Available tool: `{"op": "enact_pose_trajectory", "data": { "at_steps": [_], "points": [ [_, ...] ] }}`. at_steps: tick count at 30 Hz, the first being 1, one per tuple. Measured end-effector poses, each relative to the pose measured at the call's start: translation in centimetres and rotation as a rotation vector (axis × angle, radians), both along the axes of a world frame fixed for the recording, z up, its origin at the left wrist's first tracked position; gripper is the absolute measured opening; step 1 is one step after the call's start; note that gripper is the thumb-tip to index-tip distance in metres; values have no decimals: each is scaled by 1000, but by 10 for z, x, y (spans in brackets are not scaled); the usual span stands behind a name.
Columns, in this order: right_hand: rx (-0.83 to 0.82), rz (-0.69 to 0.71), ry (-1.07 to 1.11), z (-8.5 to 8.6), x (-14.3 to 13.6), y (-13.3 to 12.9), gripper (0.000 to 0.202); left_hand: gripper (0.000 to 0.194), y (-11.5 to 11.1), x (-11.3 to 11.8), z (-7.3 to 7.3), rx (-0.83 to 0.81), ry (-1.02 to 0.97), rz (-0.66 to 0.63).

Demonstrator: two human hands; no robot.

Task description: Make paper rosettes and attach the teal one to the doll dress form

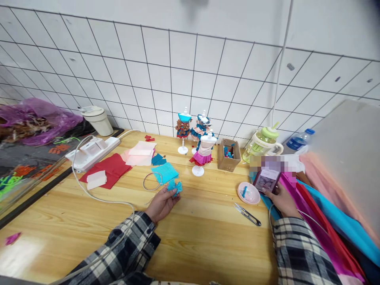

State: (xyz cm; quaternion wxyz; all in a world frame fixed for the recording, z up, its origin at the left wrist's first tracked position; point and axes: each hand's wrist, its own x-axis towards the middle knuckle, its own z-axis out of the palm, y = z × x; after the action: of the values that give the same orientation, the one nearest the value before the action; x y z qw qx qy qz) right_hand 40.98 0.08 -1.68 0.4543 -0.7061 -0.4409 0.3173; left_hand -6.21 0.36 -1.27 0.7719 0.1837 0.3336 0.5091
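Note:
Pinched in my left hand (162,204) is a small turquoise fabric bow (174,187). Behind it a turquoise cloth square (165,173) lies flat, with a thin metal ring (152,181) overlapping its left corner. My right hand (284,201) grips the lower edge of a smartphone (267,179) in a dark case; its screen is lit and part of it is pixelated. Left of the phone sits a pink dish (248,193) with blue scraps. Thread snips (247,214) rest on the table just in front of the dish.
Small dress forms (203,148) in doll outfits stand near the tiled wall, beside a cardboard box (228,155) of scraps. Red cloth (106,170) and a power strip (92,152) lie left; its cable crosses my left sleeve. Fabric lengths (329,206) and a drink jug (263,142) are right.

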Motion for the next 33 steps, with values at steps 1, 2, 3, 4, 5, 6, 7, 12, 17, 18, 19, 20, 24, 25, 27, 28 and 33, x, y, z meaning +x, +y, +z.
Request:
{"op": "enact_pose_trajectory", "data": {
  "at_steps": [1,2,3,4,5,6,7,12,17,18,19,20,24,25,27,28,33],
  "points": [
    [-3,3,-7,-1,2,1,65,30,0,0,0,-3,-1,1],
    [-8,1,-16,-3,3,1,64,30,0,0,0,-6,-1,2],
    [-15,-6,-27,-3,4,1,63,30,0,0,-1,-8,0,2],
    [-19,-16,-40,-4,4,2,62,30,1,0,-1,-9,1,2],
    [-20,-24,-52,-4,4,2,62,30,1,0,-1,-8,2,0],
    [-20,-31,-61,-4,3,2,63,30,1,0,-1,-7,1,-2],
    [-20,-36,-67,-4,2,1,63,31,1,0,-1,-6,0,-3],
    [-15,-50,-107,0,-4,2,56,30,2,0,-1,-7,-5,-9],
    [21,-21,-172,11,-8,-4,66,30,2,1,1,-13,-7,-4],
    [43,-26,-221,14,-12,-10,69,30,2,1,1,-14,-8,-2],
    [67,-53,-283,17,-17,-17,71,30,2,1,1,-15,-9,-1],
    [89,-150,-357,19,-24,-27,73,30,1,1,2,-16,-10,-1],
    [218,-332,-567,13,-67,-73,47,33,1,-1,2,-25,-29,-2],
    [254,-254,-669,8,-78,-84,40,33,0,-1,2,-28,-33,1],
    [293,58,-819,-4,-98,-99,32,33,0,-2,2,-36,-33,9],
    [265,173,-869,-10,-105,-104,31,33,-1,-3,2,-40,-31,9],
    [147,228,-963,-27,-121,-106,28,34,-5,-4,1,-40,-26,5]
  ]
}}
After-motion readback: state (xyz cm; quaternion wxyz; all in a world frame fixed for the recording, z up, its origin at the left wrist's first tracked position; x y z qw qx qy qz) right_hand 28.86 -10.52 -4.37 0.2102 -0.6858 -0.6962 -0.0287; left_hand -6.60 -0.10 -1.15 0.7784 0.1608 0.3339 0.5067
